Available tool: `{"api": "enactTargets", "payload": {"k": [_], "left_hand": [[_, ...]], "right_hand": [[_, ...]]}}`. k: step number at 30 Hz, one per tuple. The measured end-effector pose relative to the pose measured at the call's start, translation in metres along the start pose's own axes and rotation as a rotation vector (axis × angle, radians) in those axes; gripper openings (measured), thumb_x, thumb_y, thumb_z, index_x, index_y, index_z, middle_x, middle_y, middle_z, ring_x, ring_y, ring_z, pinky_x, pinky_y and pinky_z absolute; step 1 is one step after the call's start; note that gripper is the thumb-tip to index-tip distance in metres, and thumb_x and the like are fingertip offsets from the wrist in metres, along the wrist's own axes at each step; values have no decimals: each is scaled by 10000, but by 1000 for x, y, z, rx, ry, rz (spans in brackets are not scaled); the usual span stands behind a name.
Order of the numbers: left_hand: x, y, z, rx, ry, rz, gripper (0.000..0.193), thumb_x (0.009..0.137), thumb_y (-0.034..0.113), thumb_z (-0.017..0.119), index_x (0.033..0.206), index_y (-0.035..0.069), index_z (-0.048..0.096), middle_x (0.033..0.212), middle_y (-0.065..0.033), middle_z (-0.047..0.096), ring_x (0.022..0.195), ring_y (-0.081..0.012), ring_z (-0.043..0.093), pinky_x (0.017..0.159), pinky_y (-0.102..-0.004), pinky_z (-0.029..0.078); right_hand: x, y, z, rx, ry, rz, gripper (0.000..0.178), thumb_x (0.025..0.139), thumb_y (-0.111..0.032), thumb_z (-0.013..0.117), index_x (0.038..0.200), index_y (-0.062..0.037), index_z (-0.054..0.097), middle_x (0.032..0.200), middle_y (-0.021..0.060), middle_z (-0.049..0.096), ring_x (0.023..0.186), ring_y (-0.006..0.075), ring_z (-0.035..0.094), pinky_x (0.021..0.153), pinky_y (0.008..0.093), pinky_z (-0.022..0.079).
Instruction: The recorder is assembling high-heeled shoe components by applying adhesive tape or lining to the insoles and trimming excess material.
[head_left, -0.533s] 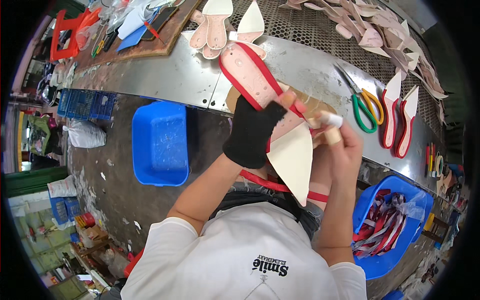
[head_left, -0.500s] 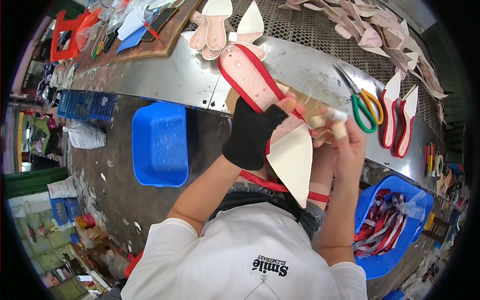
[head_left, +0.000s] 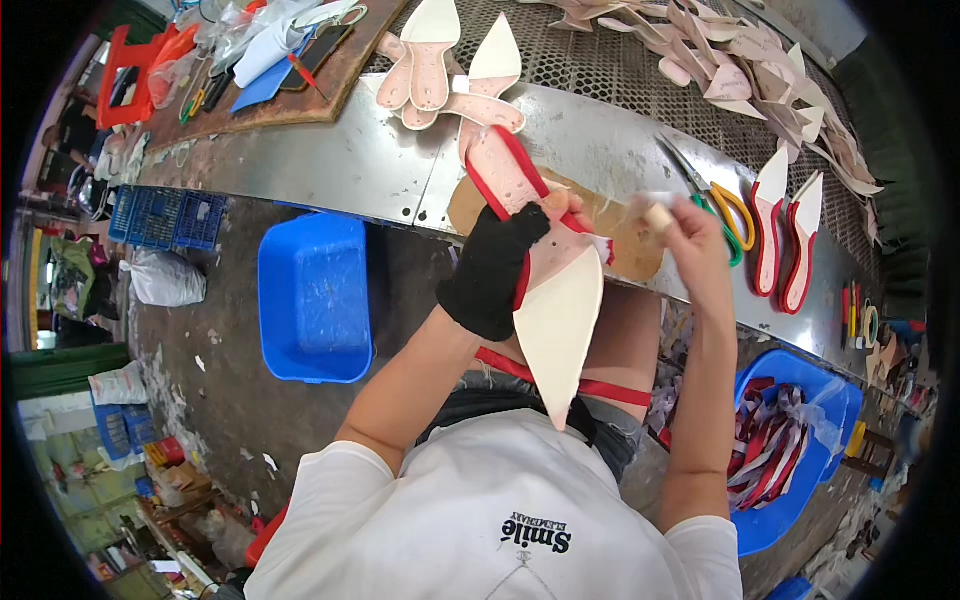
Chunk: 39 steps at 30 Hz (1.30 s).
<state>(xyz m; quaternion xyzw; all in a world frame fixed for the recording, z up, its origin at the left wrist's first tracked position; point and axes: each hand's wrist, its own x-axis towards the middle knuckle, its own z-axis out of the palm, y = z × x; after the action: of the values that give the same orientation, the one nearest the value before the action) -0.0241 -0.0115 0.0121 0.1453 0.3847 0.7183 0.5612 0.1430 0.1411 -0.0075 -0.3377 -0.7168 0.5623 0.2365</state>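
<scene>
red edging (head_left: 525,155) runs along both sides of the pink, white-toed shoe insole (head_left: 553,290), its heel end over the metal bench (head_left: 600,130), its point toward me. it's clamped between thumb and fingers of my black-gloved left hand (head_left: 493,258). my right hand (head_left: 692,240) has just come away to the right, so the left alone supports it now. those right fingers are blurred; i can't tell if they're pinching anything. black lettering (head_left: 540,533) marks my white t-shirt (head_left: 420,510).
</scene>
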Motion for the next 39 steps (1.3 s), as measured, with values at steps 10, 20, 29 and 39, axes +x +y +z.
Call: {"api": "enactTargets", "payload": {"k": [10,20,29,39], "left_hand": [[-4,-2,-14,-363,-105,-50,311,916,378,586,1033,94,535,919,-42,600,855,-185,621,747,-306,499],[0,-17,-24,-512,-73,33,315,912,402,587,1030,113,544,934,-36,595,885,-159,593,769,-270,479],[-18,-19,-13,-418,-32,-36,308,931,369,568,992,69,539,905,-65,596,871,-191,613,796,-310,492],[-23,2,1,103,33,176,334,965,357,512,954,28,573,883,-52,601,823,-134,594,748,-288,489]], "right_hand": [[16,48,-81,-1127,317,-92,276,693,-1,594,962,54,561,949,242,564,878,357,574,778,409,457],[-117,-6,43,-51,0,-55,482,688,-177,765,1049,-12,492,838,19,513,767,107,484,711,237,400],[-130,4,65,-37,110,3,546,575,-203,895,921,-6,521,736,14,568,623,106,522,579,239,442],[-72,16,-35,-891,350,-29,304,734,-198,742,833,12,546,611,101,500,575,202,532,526,323,413]]}}
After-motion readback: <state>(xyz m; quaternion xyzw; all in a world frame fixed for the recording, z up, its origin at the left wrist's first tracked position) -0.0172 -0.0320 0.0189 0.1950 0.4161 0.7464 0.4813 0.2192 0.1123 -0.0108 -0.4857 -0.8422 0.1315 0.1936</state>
